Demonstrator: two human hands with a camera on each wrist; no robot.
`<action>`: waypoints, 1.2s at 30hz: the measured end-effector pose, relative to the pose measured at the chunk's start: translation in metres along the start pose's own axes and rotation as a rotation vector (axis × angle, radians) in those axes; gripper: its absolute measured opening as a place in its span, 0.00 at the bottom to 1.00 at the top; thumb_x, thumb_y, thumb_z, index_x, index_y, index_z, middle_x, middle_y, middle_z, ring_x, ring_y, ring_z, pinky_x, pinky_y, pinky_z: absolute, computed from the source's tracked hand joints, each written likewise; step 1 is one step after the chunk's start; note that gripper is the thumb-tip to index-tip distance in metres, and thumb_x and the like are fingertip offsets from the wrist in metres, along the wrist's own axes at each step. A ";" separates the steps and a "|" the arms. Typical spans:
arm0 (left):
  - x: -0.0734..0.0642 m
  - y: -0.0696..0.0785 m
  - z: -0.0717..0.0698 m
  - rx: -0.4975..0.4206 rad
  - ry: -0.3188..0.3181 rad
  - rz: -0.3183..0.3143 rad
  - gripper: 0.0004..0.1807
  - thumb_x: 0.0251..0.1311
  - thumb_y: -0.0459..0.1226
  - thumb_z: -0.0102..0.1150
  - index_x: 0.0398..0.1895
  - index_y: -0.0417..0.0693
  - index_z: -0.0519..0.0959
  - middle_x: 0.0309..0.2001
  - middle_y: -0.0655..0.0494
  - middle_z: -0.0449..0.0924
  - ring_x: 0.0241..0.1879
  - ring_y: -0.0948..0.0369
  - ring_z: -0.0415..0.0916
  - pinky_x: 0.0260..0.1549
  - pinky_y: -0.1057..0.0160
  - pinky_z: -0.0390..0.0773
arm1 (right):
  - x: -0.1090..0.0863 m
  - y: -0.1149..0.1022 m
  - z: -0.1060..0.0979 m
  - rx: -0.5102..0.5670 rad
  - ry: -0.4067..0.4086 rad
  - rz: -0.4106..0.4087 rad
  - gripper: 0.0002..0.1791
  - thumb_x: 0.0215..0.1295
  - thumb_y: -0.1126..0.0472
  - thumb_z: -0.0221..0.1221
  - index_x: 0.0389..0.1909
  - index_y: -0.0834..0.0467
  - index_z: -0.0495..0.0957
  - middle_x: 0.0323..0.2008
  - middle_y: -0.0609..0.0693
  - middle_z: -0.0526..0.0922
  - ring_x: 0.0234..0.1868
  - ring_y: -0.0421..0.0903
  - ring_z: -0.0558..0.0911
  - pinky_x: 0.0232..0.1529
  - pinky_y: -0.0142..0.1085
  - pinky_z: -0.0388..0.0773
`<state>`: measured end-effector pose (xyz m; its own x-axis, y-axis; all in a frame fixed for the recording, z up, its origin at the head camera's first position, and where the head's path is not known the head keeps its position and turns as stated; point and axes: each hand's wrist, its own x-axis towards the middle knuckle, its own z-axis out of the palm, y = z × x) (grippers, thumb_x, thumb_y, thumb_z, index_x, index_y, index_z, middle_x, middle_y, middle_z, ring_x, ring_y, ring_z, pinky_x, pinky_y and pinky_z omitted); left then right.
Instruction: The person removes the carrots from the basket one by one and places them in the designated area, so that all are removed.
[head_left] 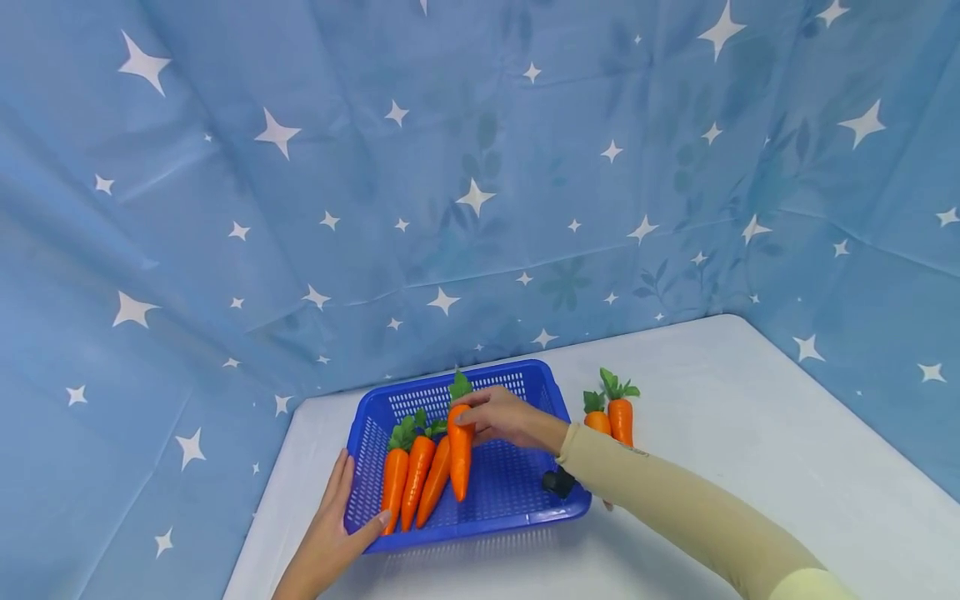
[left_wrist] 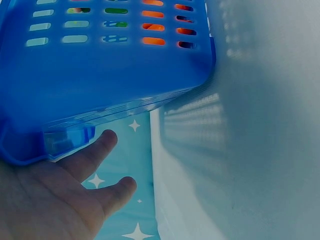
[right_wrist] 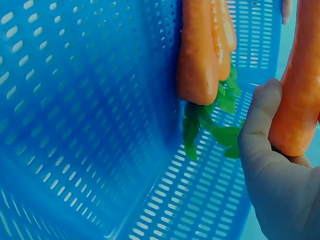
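Note:
In the head view a blue plastic basket [head_left: 517,521] with slotted walls holds three orange carrots [head_left: 417,475] with green leaves, lying side by side at its left. My right hand [head_left: 498,417] is over the basket and pinches another carrot [head_left: 461,458] near its leafy top, the tip pointing toward me. The right wrist view shows the thumb [right_wrist: 262,107] against this carrot's thick end. At the basket's front left corner, my left hand [head_left: 330,525] holds the rim, thumb over the edge and fingers along the outer side. Two of its fingers [left_wrist: 117,197] stretch past the basket in the left wrist view.
Two more carrots [head_left: 621,417] lie on the white table [head_left: 720,433] right of the basket, partly behind the right sleeve [head_left: 675,500]. A blue curtain with white stars [head_left: 480,250] hangs behind the table. A small black device [head_left: 558,482] sits under the right wrist.

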<state>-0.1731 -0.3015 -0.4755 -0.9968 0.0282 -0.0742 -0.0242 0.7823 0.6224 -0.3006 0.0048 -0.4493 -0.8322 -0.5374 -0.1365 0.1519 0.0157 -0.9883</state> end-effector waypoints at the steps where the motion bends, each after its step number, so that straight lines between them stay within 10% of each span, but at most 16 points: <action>1: 0.000 0.000 0.000 -0.001 -0.001 0.001 0.65 0.65 0.63 0.64 0.87 0.38 0.38 0.87 0.37 0.30 0.81 0.30 0.42 0.66 0.25 0.59 | -0.001 0.000 -0.001 0.003 -0.001 -0.001 0.25 0.76 0.65 0.62 0.69 0.73 0.75 0.50 0.59 0.88 0.46 0.53 0.90 0.55 0.53 0.86; 36: -0.002 0.005 -0.001 0.014 -0.003 -0.019 0.65 0.65 0.64 0.64 0.87 0.38 0.38 0.87 0.38 0.29 0.82 0.30 0.39 0.68 0.24 0.54 | -0.029 -0.041 -0.050 0.045 0.023 -0.061 0.29 0.76 0.64 0.62 0.72 0.73 0.72 0.56 0.64 0.84 0.51 0.57 0.88 0.57 0.53 0.85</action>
<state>-0.1715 -0.2985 -0.4719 -0.9960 0.0156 -0.0882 -0.0416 0.7915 0.6098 -0.3091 0.0616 -0.4084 -0.8527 -0.5165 -0.0782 0.1239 -0.0544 -0.9908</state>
